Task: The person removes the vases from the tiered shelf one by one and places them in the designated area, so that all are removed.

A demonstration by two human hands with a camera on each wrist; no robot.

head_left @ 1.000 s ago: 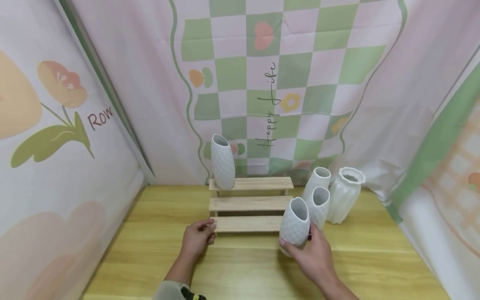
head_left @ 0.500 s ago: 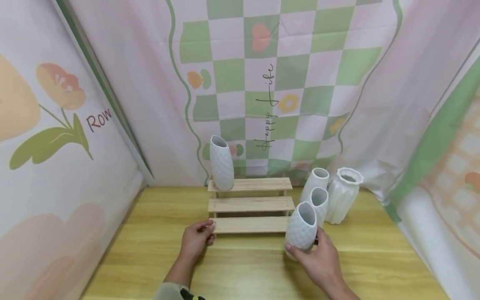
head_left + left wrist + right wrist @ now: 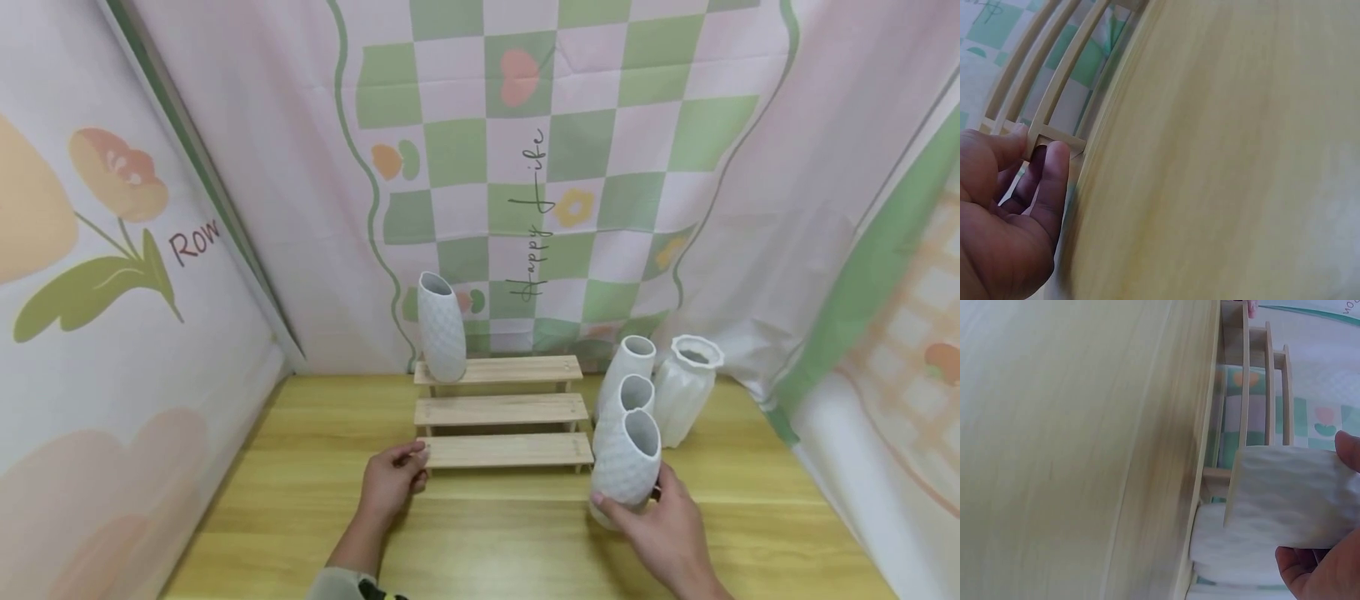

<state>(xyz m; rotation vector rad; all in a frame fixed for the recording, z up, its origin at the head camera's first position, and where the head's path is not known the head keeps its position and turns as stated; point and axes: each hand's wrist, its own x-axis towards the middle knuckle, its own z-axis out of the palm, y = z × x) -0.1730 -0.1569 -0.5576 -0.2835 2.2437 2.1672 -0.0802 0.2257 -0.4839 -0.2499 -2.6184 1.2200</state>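
My right hand (image 3: pixel 670 529) grips a white vase (image 3: pixel 622 479) with a dimpled surface, thumb on one side and fingers on the other. In the right wrist view the held vase's base (image 3: pixel 1232 490) hangs a little off the table, just past the right end of a three-step wooden stand (image 3: pixel 502 451). My left hand (image 3: pixel 388 483) pinches the left end of the stand's lowest step; the left wrist view shows thumb and fingers around that corner (image 3: pixel 1036 140). A tall white dimpled vase (image 3: pixel 442 333) stands upright on the top step, at its left end.
Behind the held vase, right of the stand, are two white vases, one near (image 3: pixel 637 396) and one farther back (image 3: pixel 628 362), partly hidden. Beside them stands a fluted white vase (image 3: pixel 686 392) with a wavy rim. Patterned curtains (image 3: pixel 517 167) enclose the wooden table (image 3: pixel 495 550).
The right hand has carried its vase rightward and slightly toward me, away from the lowest step's right end. My left hand keeps its place on the stand.
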